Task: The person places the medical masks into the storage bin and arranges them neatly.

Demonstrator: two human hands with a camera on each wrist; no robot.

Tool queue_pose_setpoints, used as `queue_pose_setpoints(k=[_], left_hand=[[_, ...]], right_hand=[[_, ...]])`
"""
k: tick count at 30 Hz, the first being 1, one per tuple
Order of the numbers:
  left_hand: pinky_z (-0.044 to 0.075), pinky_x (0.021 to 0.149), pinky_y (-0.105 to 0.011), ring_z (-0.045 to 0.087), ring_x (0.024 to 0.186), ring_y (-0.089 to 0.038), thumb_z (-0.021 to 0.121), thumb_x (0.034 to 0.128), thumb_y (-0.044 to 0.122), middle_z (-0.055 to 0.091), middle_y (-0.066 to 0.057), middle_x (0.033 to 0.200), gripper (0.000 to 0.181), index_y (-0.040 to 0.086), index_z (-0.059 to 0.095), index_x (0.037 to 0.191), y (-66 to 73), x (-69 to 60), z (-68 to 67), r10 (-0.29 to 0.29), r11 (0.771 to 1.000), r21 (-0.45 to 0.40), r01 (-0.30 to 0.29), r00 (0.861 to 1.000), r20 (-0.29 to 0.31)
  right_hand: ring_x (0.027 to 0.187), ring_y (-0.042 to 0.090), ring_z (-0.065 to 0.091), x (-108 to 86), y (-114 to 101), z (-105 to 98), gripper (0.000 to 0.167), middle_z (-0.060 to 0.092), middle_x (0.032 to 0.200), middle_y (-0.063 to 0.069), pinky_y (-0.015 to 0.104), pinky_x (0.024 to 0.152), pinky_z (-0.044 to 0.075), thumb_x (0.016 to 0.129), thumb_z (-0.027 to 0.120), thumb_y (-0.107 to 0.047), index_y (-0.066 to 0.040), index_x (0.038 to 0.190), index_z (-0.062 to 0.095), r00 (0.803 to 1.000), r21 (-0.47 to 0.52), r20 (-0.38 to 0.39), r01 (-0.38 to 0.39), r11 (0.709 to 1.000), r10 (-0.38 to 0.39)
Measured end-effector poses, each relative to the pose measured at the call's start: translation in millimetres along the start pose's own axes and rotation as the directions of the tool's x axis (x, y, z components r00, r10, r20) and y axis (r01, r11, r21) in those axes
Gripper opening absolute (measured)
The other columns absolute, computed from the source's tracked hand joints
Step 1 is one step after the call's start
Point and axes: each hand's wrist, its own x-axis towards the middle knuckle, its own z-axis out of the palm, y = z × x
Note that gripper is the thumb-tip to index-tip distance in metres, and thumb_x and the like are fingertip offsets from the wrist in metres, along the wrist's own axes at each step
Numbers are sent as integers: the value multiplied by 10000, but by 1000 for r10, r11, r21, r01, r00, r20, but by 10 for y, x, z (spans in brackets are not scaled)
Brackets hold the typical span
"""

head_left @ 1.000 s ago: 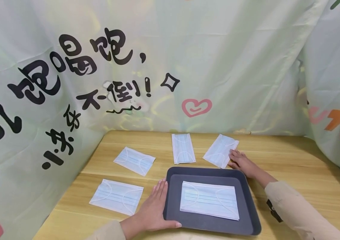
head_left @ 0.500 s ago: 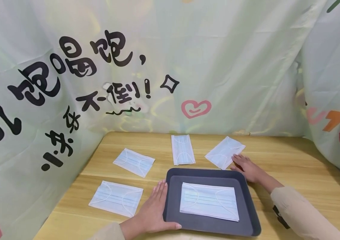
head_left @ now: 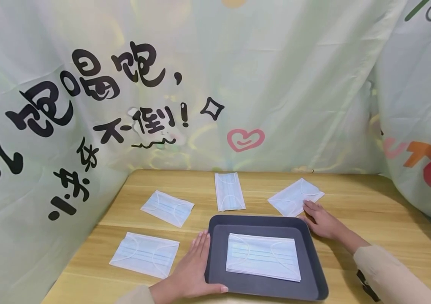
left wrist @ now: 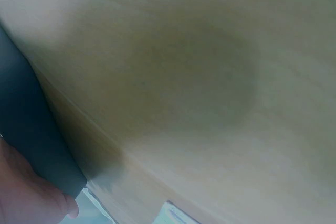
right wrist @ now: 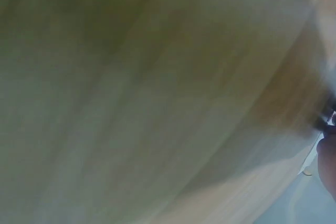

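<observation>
My left hand (head_left: 192,268) rests against the left side of a dark grey tray (head_left: 215,253), fingers straight along its side and thumb at its front left corner. The left wrist view shows part of that hand (left wrist: 26,195) by the tray's dark wall (left wrist: 31,119). Inside the tray lies a small stack of light blue face masks (head_left: 262,256) with white ear loops. Beyond the tray's far right corner my right hand (head_left: 323,221) touches the near right edge of a single face mask (head_left: 293,197) with extended fingertips. Its thumb is hard to make out.
Face masks lie flat on the wooden table (head_left: 371,207): one at the back middle (head_left: 230,192), one at the back left (head_left: 167,208), one at the front left (head_left: 145,254). A printed cloth (head_left: 295,84) hangs behind the table and along its sides.
My right hand and the mask under its fingertips have shifted right, and the mask has turned clockwise. The left hand stays at the tray. The head view has shifted slightly.
</observation>
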Motion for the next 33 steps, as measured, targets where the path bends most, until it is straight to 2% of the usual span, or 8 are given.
queue_pose_setpoints(k=[5, 15, 17, 20, 23, 25, 29, 33], left_hand=[[241, 1129, -490, 113, 1431, -359, 515, 679, 804, 113, -235, 1539, 1225, -61, 129, 1456, 8, -4, -7, -7, 1000, -11, 7, 1000, 9], [240, 1128, -488, 130, 1424, -374, 508, 679, 808, 126, -250, 1531, 1228, -77, 142, 1448, 25, -16, -14, 0, 1000, -6, 0, 1000, -4], [240, 1128, -489, 136, 1422, -376, 516, 680, 801, 130, -251, 1530, 1225, -81, 148, 1446, 28, -18, -18, 4, 1000, -3, -4, 1000, -9], [244, 1127, -488, 140, 1420, -378, 527, 685, 788, 134, -255, 1528, 1216, -83, 149, 1445, 29, -14, -23, 8, 1000, 2, -8, 1000, -10], [245, 1126, -489, 138, 1420, -379, 542, 692, 771, 134, -256, 1527, 1205, -81, 147, 1446, 32, -12, -25, 6, 1000, 0, -6, 1000, -3], [247, 1124, -492, 137, 1420, -378, 545, 694, 767, 134, -256, 1527, 1201, -78, 145, 1448, 33, -16, -23, 1, 1000, -1, -1, 1000, 6], [250, 1120, -501, 131, 1422, -375, 545, 691, 769, 127, -251, 1530, 1205, -72, 137, 1451, 28, -23, -17, -6, 1000, -9, 7, 1000, 18], [248, 1121, -500, 120, 1425, -371, 538, 692, 775, 116, -246, 1534, 1210, -70, 126, 1453, 16, -12, -15, -3, 1000, -7, 3, 1000, 18]], right_hand=[[1258, 518, 337, -64, 23, -3, 514, 406, 1354, 342, 619, 1009, 284, 910, 555, -199, 148, 1276, 456, 1000, -8, 12, 4, 1000, -4], [1235, 519, 363, -199, 24, 7, 509, 434, 1326, 351, 577, 1003, 320, 930, 535, -233, 152, 1258, 474, 998, -74, -62, 0, 997, -5], [1231, 533, 357, -230, 29, 17, 515, 430, 1320, 363, 544, 1062, 278, 929, 535, -230, 175, 1242, 473, 996, -65, -84, 3, 998, -8], [1241, 545, 335, -275, 38, 11, 534, 404, 1336, 372, 365, 1185, 88, 932, 531, -234, 194, 1244, 456, 995, -22, -96, -4, 1000, 2], [1237, 539, 343, -321, 49, -9, 541, 396, 1345, 367, 158, 1130, -76, 939, 521, -250, 183, 1255, 453, 996, -5, -91, -8, 1000, 7], [1231, 535, 348, -357, 60, -17, 539, 395, 1347, 365, 81, 1056, -132, 947, 508, -257, 177, 1262, 450, 997, -7, -79, -5, 1000, 5], [1220, 530, 368, -423, 73, 6, 513, 419, 1329, 362, 59, 1028, -146, 951, 499, -238, 170, 1258, 461, 994, -35, -104, 16, 999, -20], [1230, 526, 363, -455, 66, 39, 506, 420, 1328, 364, 187, 1133, -110, 956, 487, -232, 172, 1260, 458, 991, -49, -130, 3, 999, -9]])
